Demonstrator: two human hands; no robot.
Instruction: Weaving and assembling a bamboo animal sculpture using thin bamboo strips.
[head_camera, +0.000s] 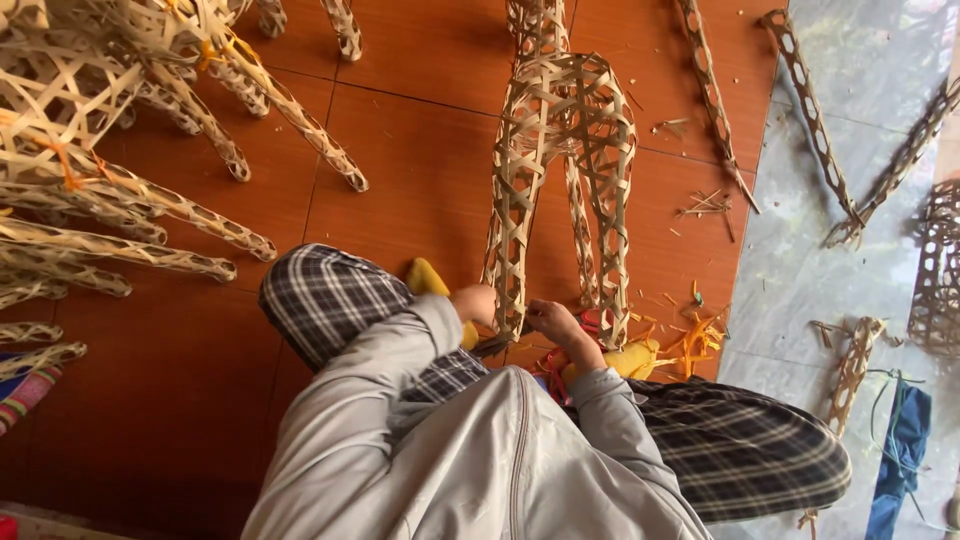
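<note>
A woven bamboo frame (560, 140) with long open-lattice legs lies on the red-brown floor in front of me. My left hand (474, 304) is closed around the near end of its left leg (507, 290). My right hand (556, 324) sits just right of that leg's tip, fingers curled toward it; what they pinch is hidden. A dark, thin object (490, 346) pokes out below the hands. I wear a grey jacket, plaid trousers and yellow socks (428, 279), with knees spread to both sides.
Several finished woven bamboo frames (120, 110) are piled at the upper left. Loose lattice strips (812, 120) lie on the grey stone slab (800, 270) at right. Orange and bamboo offcuts (690, 340) litter the floor. A blue cloth (900, 450) lies at lower right.
</note>
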